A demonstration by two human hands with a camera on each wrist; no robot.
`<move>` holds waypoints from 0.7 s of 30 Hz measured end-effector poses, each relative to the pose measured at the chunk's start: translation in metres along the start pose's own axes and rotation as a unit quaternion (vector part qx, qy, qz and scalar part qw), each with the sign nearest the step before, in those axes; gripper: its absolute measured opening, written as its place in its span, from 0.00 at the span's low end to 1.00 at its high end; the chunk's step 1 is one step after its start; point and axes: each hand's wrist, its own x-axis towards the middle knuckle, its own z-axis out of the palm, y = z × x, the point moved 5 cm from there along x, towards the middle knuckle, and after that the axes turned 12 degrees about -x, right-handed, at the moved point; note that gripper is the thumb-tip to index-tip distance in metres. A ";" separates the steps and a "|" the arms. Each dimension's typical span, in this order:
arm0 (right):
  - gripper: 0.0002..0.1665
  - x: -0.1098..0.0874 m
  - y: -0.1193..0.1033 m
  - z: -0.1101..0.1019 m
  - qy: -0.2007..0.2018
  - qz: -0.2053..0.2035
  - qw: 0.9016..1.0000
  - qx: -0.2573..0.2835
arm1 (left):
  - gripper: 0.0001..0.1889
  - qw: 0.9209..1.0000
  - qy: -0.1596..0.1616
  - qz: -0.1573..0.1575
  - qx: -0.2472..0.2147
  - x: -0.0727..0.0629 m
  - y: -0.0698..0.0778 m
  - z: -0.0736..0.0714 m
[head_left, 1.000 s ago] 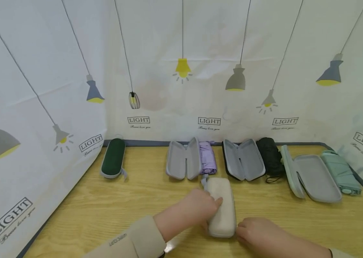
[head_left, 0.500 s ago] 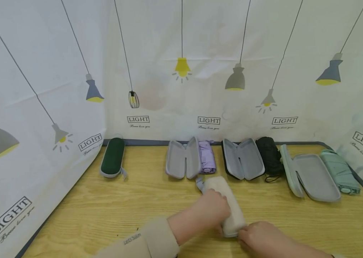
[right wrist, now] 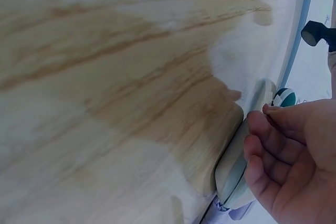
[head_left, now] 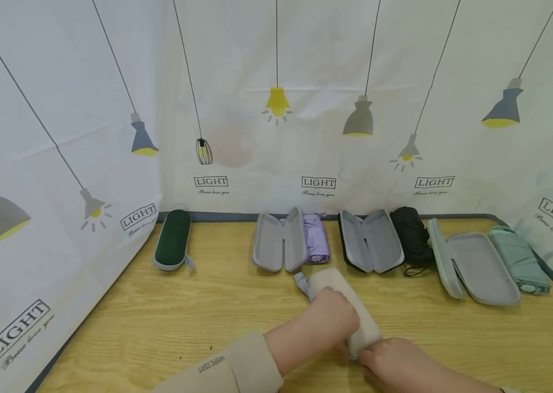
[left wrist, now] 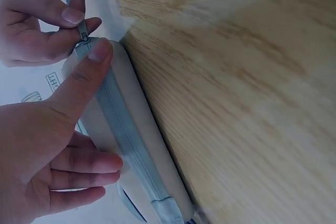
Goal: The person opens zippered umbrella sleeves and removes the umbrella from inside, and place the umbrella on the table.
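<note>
Left hand [head_left: 334, 316] is wrapped over cream case [head_left: 339, 281], lower centre; zipper pull [left wrist: 83, 30] is pinched by right hand [head_left: 401, 361]. Three grey-lined cases [head_left: 269, 244] [head_left: 387, 243] [head_left: 485, 267] are spread open, centre to right, folded umbrellas [head_left: 317, 240] [head_left: 410, 238] [head_left: 519, 259] set alongside.

Case: one oblong cream case [head_left: 367, 327] with rounded ends, its smooth face up
Place: near middle of the wooden table [head_left: 158, 316], slanting, far end to the left, near end to the right
Strap: a grey-blue strap [head_left: 302, 285] sticks out at the far left end
Zip: pale blue zipper tape [left wrist: 126, 129] along the side, its two edges together where visible
Left hand: the left hand [head_left: 334, 316] lies across the case, thumb on the tape
Pull: the right hand [head_left: 394, 357] pinches the metal zipper pull [left wrist: 83, 30] at the near end
</note>
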 end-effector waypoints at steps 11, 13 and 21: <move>0.14 -0.002 0.006 -0.008 0.003 0.000 1.000 -0.009 | 0.16 0.999 0.008 -0.020 -0.030 -0.011 -0.034 0.004; 0.14 -0.003 0.010 -0.008 -0.007 0.003 1.000 -0.005 | 0.18 0.999 -0.003 -0.031 -0.028 -0.010 -0.044 0.010; 0.12 -0.014 0.029 -0.012 -0.064 -0.007 0.997 0.050 | 0.28 0.998 -0.036 -0.026 -0.034 -0.007 -0.071 0.030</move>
